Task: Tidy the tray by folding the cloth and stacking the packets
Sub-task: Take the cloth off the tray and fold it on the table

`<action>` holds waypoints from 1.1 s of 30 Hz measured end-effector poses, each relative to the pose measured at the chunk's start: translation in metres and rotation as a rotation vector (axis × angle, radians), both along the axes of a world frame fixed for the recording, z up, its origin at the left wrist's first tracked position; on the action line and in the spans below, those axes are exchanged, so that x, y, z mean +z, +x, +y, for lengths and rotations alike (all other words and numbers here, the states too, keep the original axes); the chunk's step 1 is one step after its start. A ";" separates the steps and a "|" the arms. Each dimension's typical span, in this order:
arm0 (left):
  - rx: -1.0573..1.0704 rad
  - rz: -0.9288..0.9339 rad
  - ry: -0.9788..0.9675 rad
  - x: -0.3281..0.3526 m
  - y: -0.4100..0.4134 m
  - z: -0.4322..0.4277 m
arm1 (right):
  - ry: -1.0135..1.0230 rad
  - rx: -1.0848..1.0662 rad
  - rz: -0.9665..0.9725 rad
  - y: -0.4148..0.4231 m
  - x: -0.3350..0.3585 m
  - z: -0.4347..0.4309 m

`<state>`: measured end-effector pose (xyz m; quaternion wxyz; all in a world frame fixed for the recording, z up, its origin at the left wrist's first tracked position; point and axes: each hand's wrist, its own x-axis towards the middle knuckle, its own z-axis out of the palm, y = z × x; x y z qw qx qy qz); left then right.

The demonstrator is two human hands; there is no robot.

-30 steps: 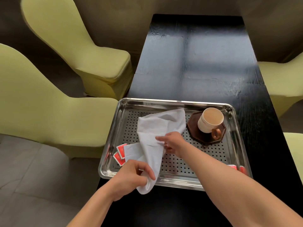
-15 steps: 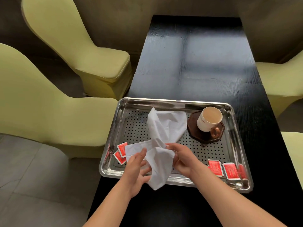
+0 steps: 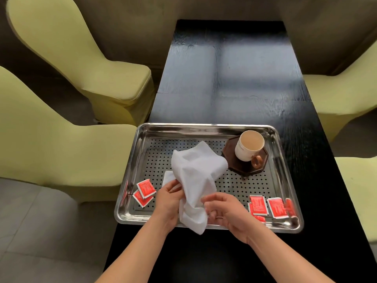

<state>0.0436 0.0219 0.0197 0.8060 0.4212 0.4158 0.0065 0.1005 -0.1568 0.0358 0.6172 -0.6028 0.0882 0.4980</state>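
Note:
A crumpled white cloth (image 3: 196, 170) hangs bunched over the perforated steel tray (image 3: 206, 128) on the black table. My left hand (image 3: 169, 199) grips its left side and my right hand (image 3: 224, 209) pinches its lower right part, both over the tray's near edge. Two red packets (image 3: 145, 190) lie overlapped in the tray's near left corner. Three red packets (image 3: 267, 207) lie in the near right corner, with another partly hidden under them and my right hand.
A cream cup (image 3: 249, 146) with a copper handle stands on a dark octagonal coaster (image 3: 244, 169) in the tray's far right corner. Yellow-green covered chairs (image 3: 61, 139) flank the black table (image 3: 230, 78) on both sides.
Both hands have drawn together on the cloth near the tray's front edge. The cloth has lifted off the tray floor and bunched up. My right arm shifted, uncovering the right packets.

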 end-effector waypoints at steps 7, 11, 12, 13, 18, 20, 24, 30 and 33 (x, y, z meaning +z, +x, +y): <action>-0.360 -0.045 0.583 0.018 -0.016 0.004 | -0.096 -0.214 0.018 0.029 -0.013 0.009; -0.519 -0.108 0.733 0.028 -0.025 0.003 | -0.046 -0.137 -0.039 0.039 -0.002 0.028; -0.547 -0.118 0.754 0.029 -0.027 0.004 | -0.085 -0.130 -0.092 0.038 -0.002 0.032; -0.569 -0.126 0.770 0.030 -0.030 0.005 | -0.143 -0.134 -0.148 0.037 -0.002 0.034; -0.451 -0.132 0.661 0.036 -0.044 0.014 | -0.218 -0.229 -0.305 0.027 0.003 0.024; -0.389 -0.120 0.586 0.038 -0.052 0.017 | -0.230 -0.237 -0.356 0.021 0.011 0.014; -0.348 -0.138 0.544 0.044 -0.067 0.018 | -0.166 -0.283 -0.428 -0.002 0.028 -0.009; -0.388 -0.140 0.656 0.043 -0.083 0.006 | -0.084 -0.295 -0.537 -0.042 0.026 -0.039; -0.440 -0.081 0.703 0.033 -0.093 0.000 | -0.172 -0.219 -0.601 -0.066 0.010 -0.051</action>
